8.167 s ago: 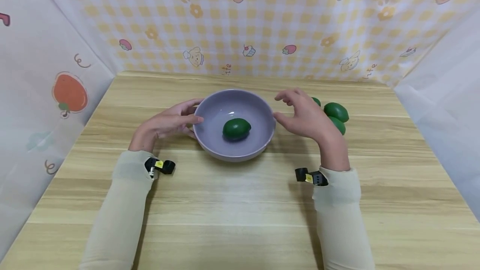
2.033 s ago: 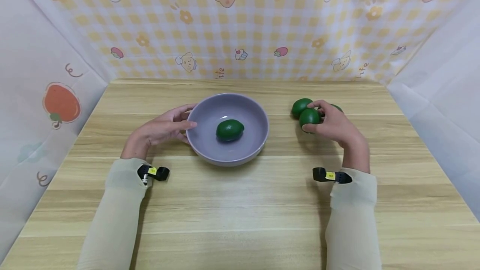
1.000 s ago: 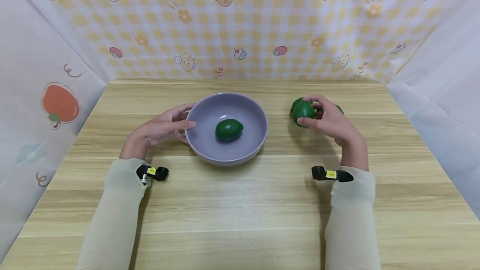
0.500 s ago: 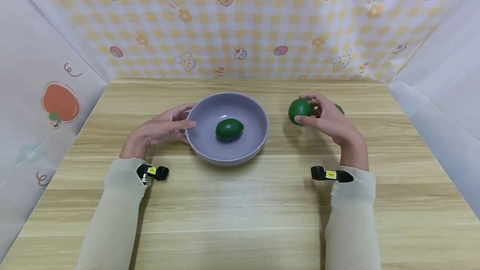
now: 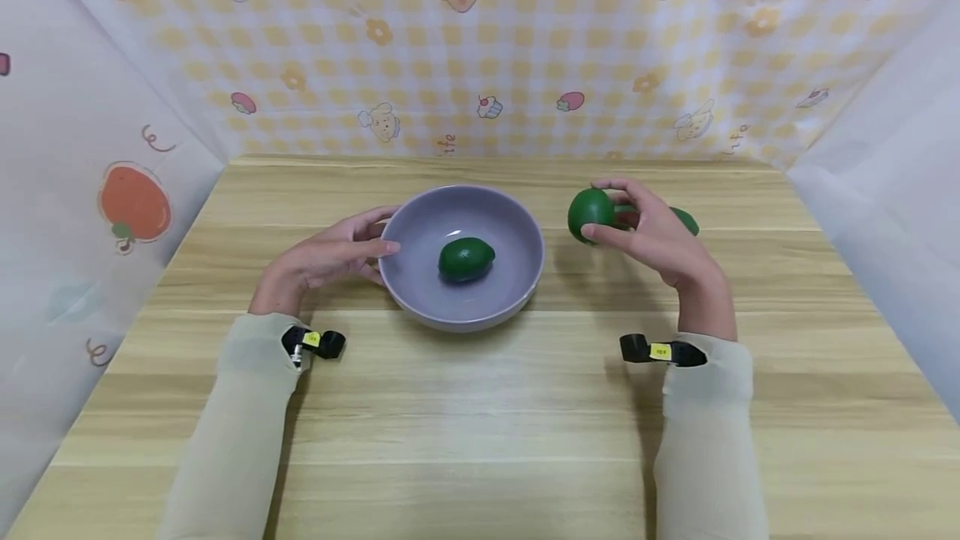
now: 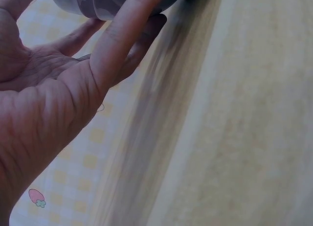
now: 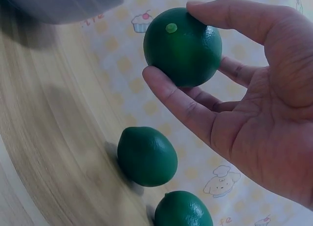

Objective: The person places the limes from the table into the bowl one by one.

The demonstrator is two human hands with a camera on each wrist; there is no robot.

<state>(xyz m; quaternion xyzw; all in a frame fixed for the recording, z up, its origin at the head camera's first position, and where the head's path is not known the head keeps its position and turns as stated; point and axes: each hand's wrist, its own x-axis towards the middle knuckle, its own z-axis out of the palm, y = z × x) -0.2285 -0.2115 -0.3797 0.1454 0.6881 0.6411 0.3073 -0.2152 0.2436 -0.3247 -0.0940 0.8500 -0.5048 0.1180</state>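
Observation:
A lavender bowl (image 5: 517, 265) stands on the table with one green lime (image 5: 467, 259) lying in it. At its left side, my left hand (image 5: 330, 252) grips the wall, thumb over the rim and fingers outside. Right of the bowl, my right hand (image 5: 652, 236) pinches another lime (image 5: 590, 213) between thumb and fingers. That held lime (image 7: 183, 47) is off the table in the right wrist view. Below it there, two more limes rest on the wood, a nearer lime (image 7: 147, 156) and a lime (image 7: 183, 210) cut by the frame edge.
The wooden table (image 5: 465, 407) meets a yellow checked cloth (image 5: 510, 48) at the back. White sheets hang on both sides. A lime (image 5: 684, 221) partly shows behind my right hand. Small wrist cameras sit on both sleeves.
My right hand went from beside the bowl to the limes, took hold of one, and has lifted it and carried it left toward the bowl. The left hand keeps its grip on the bowl.

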